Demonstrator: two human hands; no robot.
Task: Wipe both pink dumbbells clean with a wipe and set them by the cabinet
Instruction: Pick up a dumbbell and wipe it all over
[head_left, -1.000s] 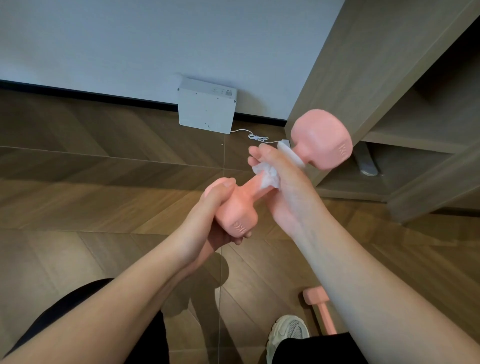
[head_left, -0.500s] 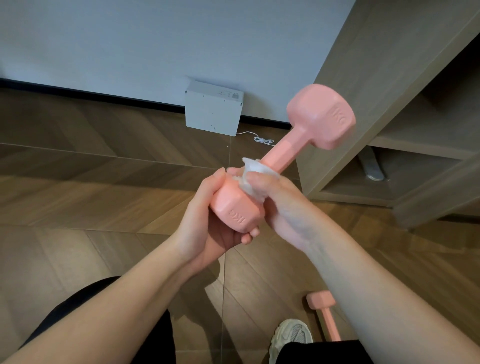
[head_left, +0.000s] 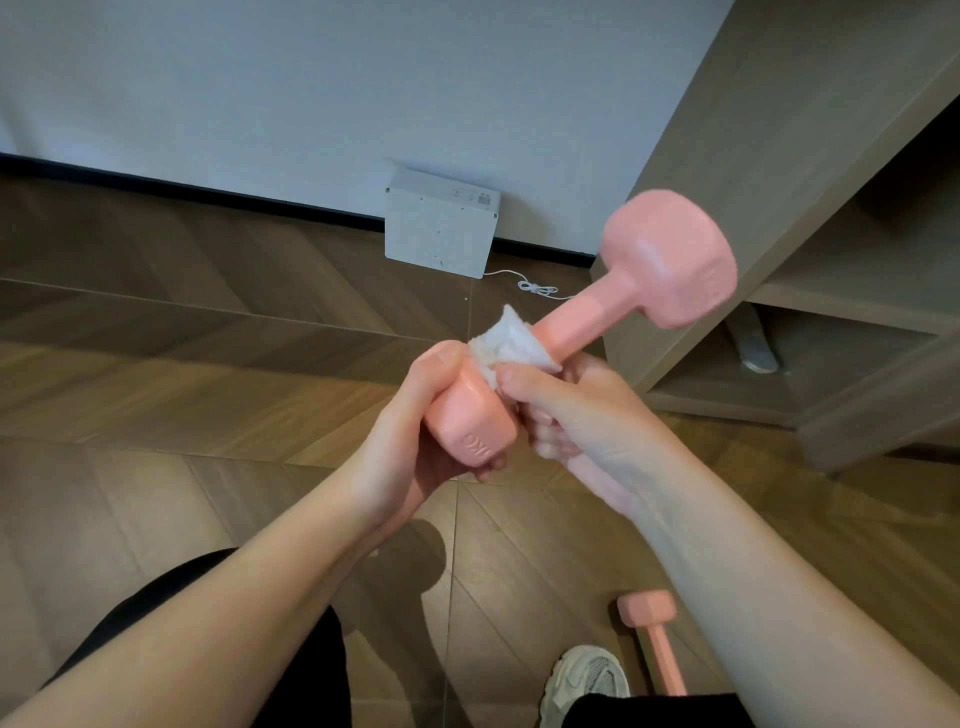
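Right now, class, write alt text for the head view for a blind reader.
A person's left hand holds one end of a pink dumbbell while the right hand holds a white wipe round its handle. A second dumbbell lies on the floor.

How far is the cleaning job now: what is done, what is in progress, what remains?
Done: nothing visibly finished. In hand: the left hand grips one head of the raised dumbbell while the right hand wraps the wipe around its handle. Left: the second dumbbell lies beside the shoe; neither is set by the cabinet.
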